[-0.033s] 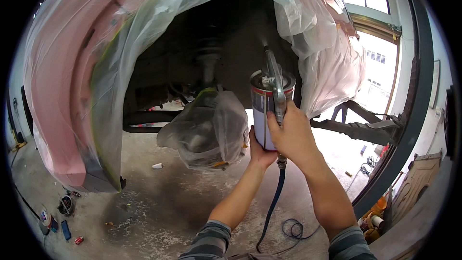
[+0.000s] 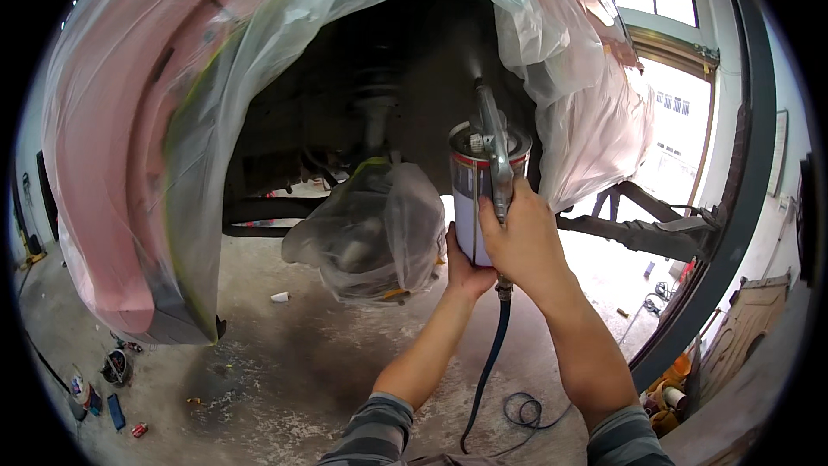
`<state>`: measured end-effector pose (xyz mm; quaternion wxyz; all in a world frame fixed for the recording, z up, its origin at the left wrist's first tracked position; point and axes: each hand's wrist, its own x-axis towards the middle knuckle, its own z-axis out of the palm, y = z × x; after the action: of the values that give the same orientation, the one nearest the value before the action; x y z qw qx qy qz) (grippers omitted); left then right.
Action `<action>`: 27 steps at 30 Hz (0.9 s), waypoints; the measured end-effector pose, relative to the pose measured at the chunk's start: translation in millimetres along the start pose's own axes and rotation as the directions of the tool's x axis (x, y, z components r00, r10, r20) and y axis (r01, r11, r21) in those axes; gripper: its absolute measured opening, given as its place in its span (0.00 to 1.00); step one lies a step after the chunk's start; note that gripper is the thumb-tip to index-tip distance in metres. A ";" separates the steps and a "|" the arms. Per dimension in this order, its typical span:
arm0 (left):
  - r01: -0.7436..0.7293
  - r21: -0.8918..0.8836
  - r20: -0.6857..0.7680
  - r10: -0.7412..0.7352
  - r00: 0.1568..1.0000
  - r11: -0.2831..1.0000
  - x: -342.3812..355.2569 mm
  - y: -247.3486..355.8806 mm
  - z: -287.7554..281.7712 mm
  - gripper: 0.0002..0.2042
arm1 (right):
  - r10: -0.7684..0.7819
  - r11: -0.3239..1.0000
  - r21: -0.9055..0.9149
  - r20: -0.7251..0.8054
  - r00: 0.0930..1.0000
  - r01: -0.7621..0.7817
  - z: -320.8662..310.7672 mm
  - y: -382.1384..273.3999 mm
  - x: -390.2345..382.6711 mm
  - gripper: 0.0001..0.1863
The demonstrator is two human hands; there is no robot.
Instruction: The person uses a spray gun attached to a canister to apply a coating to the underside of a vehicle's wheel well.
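My right hand (image 2: 528,233) is closed round the grip of a metal spray gun (image 2: 496,147), its nozzle pointing up into the dark wheel arch (image 2: 414,43). A pale mist (image 2: 470,56) spreads from the nozzle. Attached to the gun is a cylindrical can (image 2: 467,207) with a white lower part and a red rim band; my left hand (image 2: 470,274) supports it from below, fingers partly hidden behind it. From the gun's grip a dark blue air hose (image 2: 492,354) hangs down. Left of the can is a wheel hub (image 2: 366,237) wrapped in clear plastic.
Clear plastic sheeting (image 2: 267,43) borders the arch over the pink car body (image 2: 112,190). A dark metal beam (image 2: 638,237) and a tall post (image 2: 733,181) stand at the right. On the floor lie a small bucket (image 2: 116,368), a red can (image 2: 140,430) and a coiled cable (image 2: 526,412).
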<state>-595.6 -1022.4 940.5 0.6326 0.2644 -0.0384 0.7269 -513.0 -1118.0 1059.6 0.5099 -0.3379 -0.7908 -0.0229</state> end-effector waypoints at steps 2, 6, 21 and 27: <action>-0.066 0.128 0.152 0.046 0.987 0.990 5.3 11.3 -1.2 0.27 | 0.002 1.000 -0.001 -0.029 1.000 -0.003 -1.2 -14.8 -0.4 0.14; -0.006 0.118 0.133 -0.010 0.991 0.993 4.2 23.6 13.4 0.26 | -0.050 0.999 0.007 -0.067 0.997 0.050 -5.1 -32.2 0.3 0.13; 0.233 -0.265 0.060 -0.225 0.972 0.936 -52.8 28.7 -12.8 0.25 | 0.002 1.000 0.029 0.047 0.999 -0.004 -9.1 -58.6 -40.3 0.17; 0.300 -0.222 -0.129 -0.333 0.934 0.928 -57.4 15.1 -15.0 0.31 | 0.208 0.977 0.052 -0.011 0.978 -0.207 3.0 -26.9 -34.7 0.15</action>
<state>-611.4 -1071.1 907.0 0.7660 0.1418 -0.0154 0.6268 -521.7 -1155.3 1037.9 0.5244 -0.4056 -0.7471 0.0476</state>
